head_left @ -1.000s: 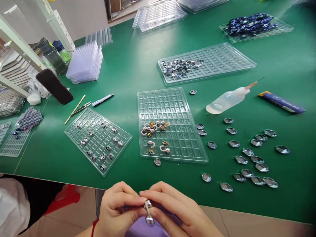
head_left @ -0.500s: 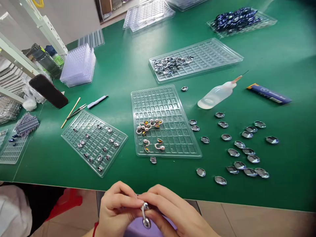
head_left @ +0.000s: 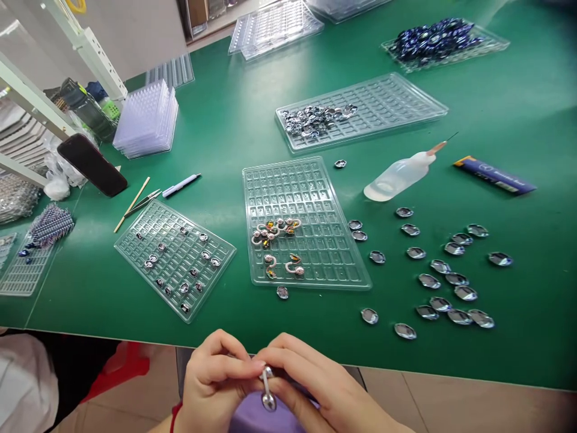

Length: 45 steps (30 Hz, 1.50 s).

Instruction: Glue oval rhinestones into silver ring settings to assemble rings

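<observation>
Grip of left hand (head_left: 220, 376) and right hand (head_left: 311, 379) pinches a silvery piece (head_left: 268, 400), probably to steady it; loose gems (head_left: 430, 281) lie toward the table's (head_left: 216, 132) near edge. Reach likely explains that.

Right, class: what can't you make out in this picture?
All in the head view:
1. Held silver piece: upper end partly hidden by the hands.
2. Blue tube: finer print too small to read.
3. Person in white: mostly cut off by the left and bottom edges.
</observation>
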Tool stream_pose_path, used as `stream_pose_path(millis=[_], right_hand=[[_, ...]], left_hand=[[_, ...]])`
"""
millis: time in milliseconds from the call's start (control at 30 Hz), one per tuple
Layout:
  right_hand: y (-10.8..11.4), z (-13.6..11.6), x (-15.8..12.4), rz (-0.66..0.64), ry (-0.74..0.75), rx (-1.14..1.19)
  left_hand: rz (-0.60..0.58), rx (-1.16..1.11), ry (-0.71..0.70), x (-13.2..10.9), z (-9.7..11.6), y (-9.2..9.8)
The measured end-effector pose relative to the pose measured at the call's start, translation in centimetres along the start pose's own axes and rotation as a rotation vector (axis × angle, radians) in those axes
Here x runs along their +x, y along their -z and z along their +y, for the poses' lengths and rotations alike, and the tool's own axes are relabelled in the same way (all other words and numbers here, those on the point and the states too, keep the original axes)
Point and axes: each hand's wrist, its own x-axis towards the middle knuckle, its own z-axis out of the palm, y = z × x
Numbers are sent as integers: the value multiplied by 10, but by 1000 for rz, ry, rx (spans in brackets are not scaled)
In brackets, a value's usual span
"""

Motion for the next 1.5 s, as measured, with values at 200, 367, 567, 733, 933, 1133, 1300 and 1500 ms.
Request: stream_pose_path(millis=[200, 367, 567, 733, 933, 1133, 1300, 1500], right_hand=[[2, 4, 1, -18, -17, 106], [-3, 6, -2, 30, 13, 112], [-10, 7, 0, 128, 139, 122], [-19, 7, 1, 276, 215, 155], [-22, 13, -3, 321, 215, 136], [-7, 17, -4, 217, 202, -129], [-2, 18, -8, 210, 212, -284], [-4, 20, -18, 287, 139, -204]], left_hand=[[-13, 167, -100, -2, 0, 1], [-37, 168, -155, 1, 1, 0], [-137, 149, -190, 7, 3, -9], [-92, 140, -234, 6, 3, -15], [-114, 139, -215, 10, 2, -13], [-112, 169, -16, 6, -3, -5], [-223, 266, 185, 7, 2, -8], [-388, 196, 408, 7, 4, -11]])
